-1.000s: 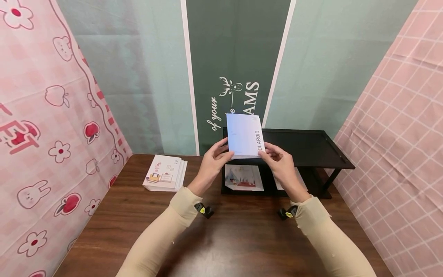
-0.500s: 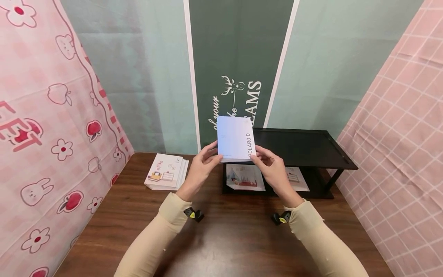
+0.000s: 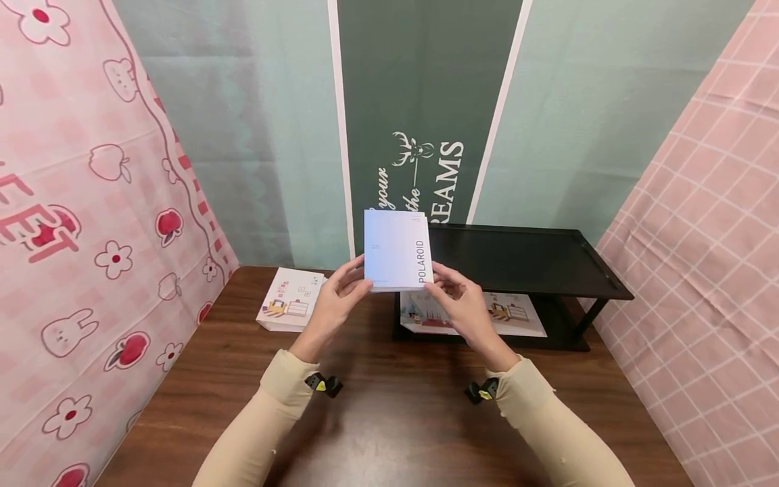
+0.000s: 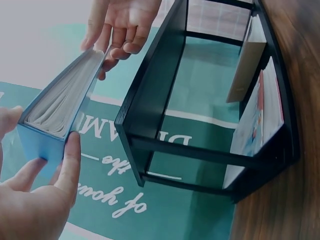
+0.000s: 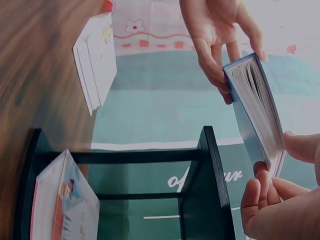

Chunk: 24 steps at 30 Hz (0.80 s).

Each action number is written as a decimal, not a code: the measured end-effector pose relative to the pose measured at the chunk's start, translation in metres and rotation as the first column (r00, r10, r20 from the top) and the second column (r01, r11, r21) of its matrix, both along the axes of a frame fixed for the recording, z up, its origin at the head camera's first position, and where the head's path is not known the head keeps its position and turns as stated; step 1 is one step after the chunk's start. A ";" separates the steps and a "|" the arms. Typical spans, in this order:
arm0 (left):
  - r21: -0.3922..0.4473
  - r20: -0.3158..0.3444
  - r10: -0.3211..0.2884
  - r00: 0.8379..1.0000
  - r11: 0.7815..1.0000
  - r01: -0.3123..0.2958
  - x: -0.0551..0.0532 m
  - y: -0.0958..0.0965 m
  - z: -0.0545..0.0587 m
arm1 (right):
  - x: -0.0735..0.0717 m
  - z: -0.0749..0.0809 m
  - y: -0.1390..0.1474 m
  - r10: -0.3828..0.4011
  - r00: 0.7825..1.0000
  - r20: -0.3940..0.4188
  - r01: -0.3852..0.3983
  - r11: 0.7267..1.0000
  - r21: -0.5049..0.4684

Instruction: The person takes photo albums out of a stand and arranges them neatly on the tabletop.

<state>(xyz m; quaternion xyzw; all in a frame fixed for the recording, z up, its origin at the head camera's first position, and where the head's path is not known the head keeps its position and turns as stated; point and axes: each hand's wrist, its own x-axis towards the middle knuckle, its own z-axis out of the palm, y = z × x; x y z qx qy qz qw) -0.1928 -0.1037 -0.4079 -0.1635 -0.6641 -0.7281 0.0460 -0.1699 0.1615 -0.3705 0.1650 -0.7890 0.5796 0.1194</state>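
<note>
Both hands hold a small light-blue photo album (image 3: 395,249) lettered POLAROID, raised above the table with its cover toward me. My left hand (image 3: 333,301) pinches its left lower side, at the spine end in the left wrist view, thumb on one face and fingers on the other. At the right lower corner, my right hand (image 3: 464,308) pinches the open page side between thumb and fingers. The page edges of the album (image 4: 67,97) show slightly fanned between the covers. A pile of white albums with a cartoon room print (image 3: 287,301) lies on the table to the left.
A black two-tier rack (image 3: 511,260) stands at the back right, partly behind the right hand. On its lower tier lie white printed albums (image 3: 517,314). The wooden table (image 3: 389,419) meets a green curtain (image 3: 426,81) behind and pink cloths at both sides.
Both hands carry the album leftward and slightly down in the head view, from in front of the rack's left end toward the white pile. The grip stays the same.
</note>
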 end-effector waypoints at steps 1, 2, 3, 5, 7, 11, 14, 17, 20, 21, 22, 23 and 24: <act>-0.008 -0.002 0.003 1.000 1.000 -0.003 0.001 -0.002 -0.001 | 0.002 0.002 -0.002 0.000 1.000 -0.004 0.000 1.000 -0.004; -0.013 -0.003 0.007 1.000 1.000 -0.007 0.001 -0.004 -0.001 | 0.004 0.004 -0.004 0.003 1.000 -0.008 -0.003 1.000 -0.012; -0.015 -0.005 0.011 1.000 1.000 -0.011 0.002 -0.006 -0.001 | 0.005 0.004 -0.006 0.003 1.000 -0.011 -0.004 1.000 -0.021; -0.012 -0.010 0.018 1.000 1.000 -0.018 0.003 -0.008 -0.002 | 0.006 0.003 -0.010 0.009 1.000 -0.018 -0.010 0.999 -0.043; -0.008 -0.016 0.029 0.999 1.000 -0.029 0.005 -0.011 -0.004 | 0.005 0.000 -0.014 0.008 1.000 -0.014 -0.009 0.998 -0.060; -0.003 -0.031 0.032 0.999 0.999 -0.032 0.006 -0.018 -0.009 | 0.004 -0.006 -0.021 0.005 1.000 0.000 -0.005 0.996 -0.090; -0.006 -0.043 0.031 0.999 1.000 -0.031 0.006 -0.024 -0.013 | 0.004 -0.009 -0.026 0.010 1.000 0.006 -0.010 0.994 -0.111; -0.015 -0.047 0.037 0.998 0.999 -0.038 0.007 -0.030 -0.015 | -0.005 -0.026 -0.029 0.018 1.000 0.007 -0.017 0.990 -0.141; -0.036 -0.044 0.053 0.998 0.998 -0.055 0.009 -0.034 -0.017 | -0.013 -0.042 -0.031 0.020 1.000 0.008 -0.019 0.986 -0.163; -0.046 -0.046 0.058 0.997 0.997 -0.060 0.010 -0.036 -0.019 | -0.016 -0.048 -0.032 0.019 1.000 0.010 -0.017 0.985 -0.172; -0.053 -0.046 0.064 0.997 0.996 -0.066 0.011 -0.038 -0.020 | -0.015 -0.049 -0.034 0.019 1.000 0.014 -0.017 0.984 -0.175; -0.059 -0.043 0.069 0.997 0.996 -0.071 0.011 -0.040 -0.022 | -0.015 -0.051 -0.036 0.019 1.000 0.017 -0.016 0.984 -0.176; -0.061 -0.043 0.072 0.996 0.995 -0.074 0.011 -0.041 -0.023 | -0.015 -0.052 -0.037 0.019 1.000 0.019 -0.015 0.984 -0.177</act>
